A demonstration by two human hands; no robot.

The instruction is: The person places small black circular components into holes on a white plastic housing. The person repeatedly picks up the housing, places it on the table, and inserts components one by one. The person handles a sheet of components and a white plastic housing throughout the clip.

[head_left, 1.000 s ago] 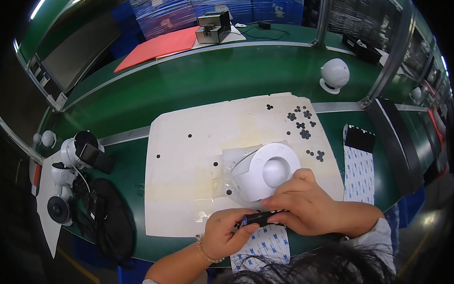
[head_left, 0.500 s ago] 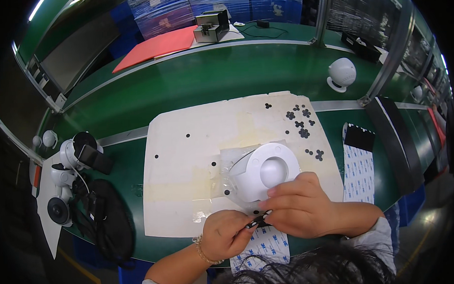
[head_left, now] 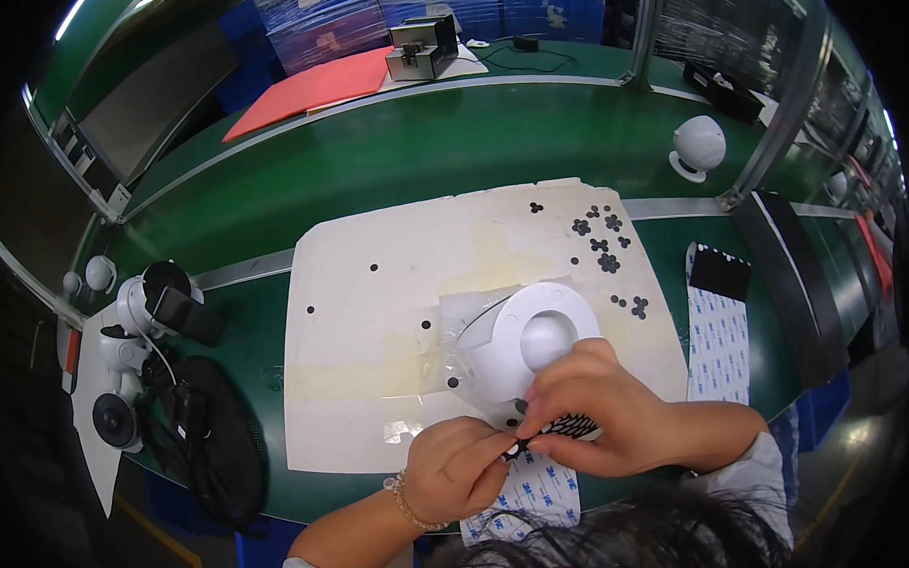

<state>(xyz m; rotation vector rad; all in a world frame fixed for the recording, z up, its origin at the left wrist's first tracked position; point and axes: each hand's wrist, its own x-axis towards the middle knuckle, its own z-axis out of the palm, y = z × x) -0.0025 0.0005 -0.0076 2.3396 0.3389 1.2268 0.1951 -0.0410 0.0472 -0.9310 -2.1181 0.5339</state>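
Just below the white plastic housing (head_left: 492, 355), my two hands meet at a sheet of black round adhesive pads. Its punched black layer (head_left: 572, 425) is bent up, pinched in the closed fingers of my right hand (head_left: 609, 419). My left hand (head_left: 456, 469) is closed on the sheet's left edge. Under the hands hangs the white printed backing (head_left: 534, 490). A loose black pad (head_left: 522, 406) shows against my right fingertips. The housing, with a round opening, lies on a clear plastic bag (head_left: 453, 309) and is partly hidden by my right hand.
A pale cardboard sheet (head_left: 363, 387) bears scattered black pads and clusters of them (head_left: 608, 264). To the right lie another pad sheet (head_left: 719, 345) and a long black box (head_left: 790, 287). White camera-like devices (head_left: 140, 305) and a black pouch (head_left: 219, 432) are at left.
My right hand has moved slightly, and more of the punched black layer now shows bent up between its fingers. My left hand has stayed nearly in place.
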